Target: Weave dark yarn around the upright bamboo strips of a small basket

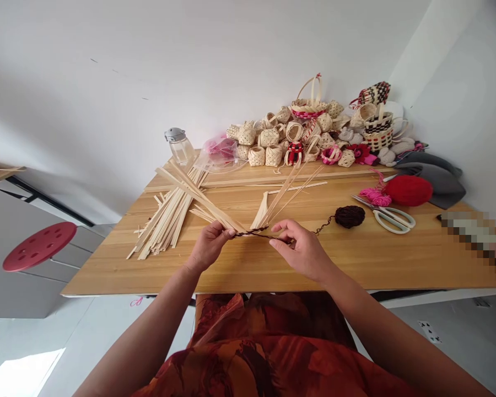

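Note:
My left hand (210, 245) pinches one end of a dark brown yarn twist (253, 232) between thumb and fingers. Pale wooden strips (204, 199) fan away from the twist toward the back of the table, some meeting it beside my left fingertips. The yarn runs across to my right hand (301, 251), whose thumb and curled fingers close on it, the index finger raised above. From behind that hand a crinkled strand leads to the dark brown yarn ball (349, 216) at the right. Exactly how the strips sit in the twist is too small to tell.
A pile of loose strips (165, 218) lies at left, near a lidded bottle (181, 148). Several small woven baskets (268, 138) are heaped against the wall. Scissors (391, 218), pink yarn (374, 196) and a red yarn ball (409, 190) lie right. A red stool (40, 246) stands left.

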### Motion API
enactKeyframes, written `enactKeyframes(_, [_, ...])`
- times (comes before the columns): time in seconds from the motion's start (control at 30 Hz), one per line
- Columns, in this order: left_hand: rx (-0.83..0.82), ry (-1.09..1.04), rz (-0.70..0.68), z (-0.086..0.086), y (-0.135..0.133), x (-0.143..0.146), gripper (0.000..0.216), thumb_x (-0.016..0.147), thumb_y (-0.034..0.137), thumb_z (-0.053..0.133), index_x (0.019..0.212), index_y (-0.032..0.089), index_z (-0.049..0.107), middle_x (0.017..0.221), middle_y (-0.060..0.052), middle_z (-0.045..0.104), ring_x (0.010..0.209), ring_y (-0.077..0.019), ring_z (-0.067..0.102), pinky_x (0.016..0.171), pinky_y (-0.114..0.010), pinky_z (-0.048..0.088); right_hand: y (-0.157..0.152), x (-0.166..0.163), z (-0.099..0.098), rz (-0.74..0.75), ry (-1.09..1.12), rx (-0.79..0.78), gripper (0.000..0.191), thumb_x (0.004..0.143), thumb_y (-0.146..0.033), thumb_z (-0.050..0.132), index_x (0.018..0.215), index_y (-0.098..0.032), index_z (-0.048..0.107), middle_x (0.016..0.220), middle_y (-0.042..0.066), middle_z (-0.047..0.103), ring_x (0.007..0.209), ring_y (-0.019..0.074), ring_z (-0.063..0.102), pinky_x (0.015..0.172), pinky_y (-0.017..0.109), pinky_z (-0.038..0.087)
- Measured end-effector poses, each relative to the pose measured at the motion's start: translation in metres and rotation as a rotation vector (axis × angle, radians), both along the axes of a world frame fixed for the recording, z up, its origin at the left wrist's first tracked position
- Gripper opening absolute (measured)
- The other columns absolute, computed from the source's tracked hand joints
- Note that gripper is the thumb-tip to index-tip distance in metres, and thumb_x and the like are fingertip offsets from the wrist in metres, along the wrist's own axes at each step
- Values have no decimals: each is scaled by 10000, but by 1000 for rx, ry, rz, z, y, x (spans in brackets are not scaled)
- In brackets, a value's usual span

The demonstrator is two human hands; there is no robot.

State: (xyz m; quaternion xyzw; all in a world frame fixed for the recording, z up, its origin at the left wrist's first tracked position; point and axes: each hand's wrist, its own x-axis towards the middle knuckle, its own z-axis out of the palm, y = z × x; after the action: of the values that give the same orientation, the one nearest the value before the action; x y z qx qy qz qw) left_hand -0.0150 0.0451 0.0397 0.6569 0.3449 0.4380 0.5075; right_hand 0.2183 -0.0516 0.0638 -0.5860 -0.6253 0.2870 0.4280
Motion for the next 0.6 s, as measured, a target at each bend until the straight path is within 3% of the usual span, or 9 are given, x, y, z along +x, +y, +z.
enactKeyframes(0.27, [-33,-60,-14,4,2,-3,321,779,457,780,847,152,708,752,-42,693,693,-143,599,684,-269,500,7,8,-1,-39,300,-106,537,819,-425,681,1269,-207,487,652,-63,582,560,134,491,556,266,398])
enactKeyframes(0.33, [-46,-80,-36,6,1,0,315,781,446,782,844,149,698,747,-39,690,688,-138,599,681,-263,499,10,8,-4,-10,350,-138,489,824,-454,676,1219,-202,535,621,-70,552,530,123,458,528,259,370])
enactKeyframes(0.43, [-62,-87,-41,7,0,3,316,786,436,778,864,148,673,761,-44,695,688,-136,610,675,-261,508,14,7,-6,24,338,-119,325,837,-478,663,971,-182,646,600,-48,529,532,114,434,520,260,339])
enactKeyframes(0.5, [-54,-78,22,8,-2,5,321,786,421,778,906,151,654,795,-46,697,715,-140,627,686,-265,524,16,6,-6,9,335,-84,307,833,-487,664,856,-181,653,607,-31,542,547,119,444,524,265,342])
enactKeyframes(0.6, [75,-87,332,12,-8,6,335,793,376,772,1016,175,625,858,-32,671,782,-143,635,667,-242,532,19,5,-4,-28,356,-54,303,811,-489,684,822,-188,649,594,-32,541,545,125,444,517,267,337])
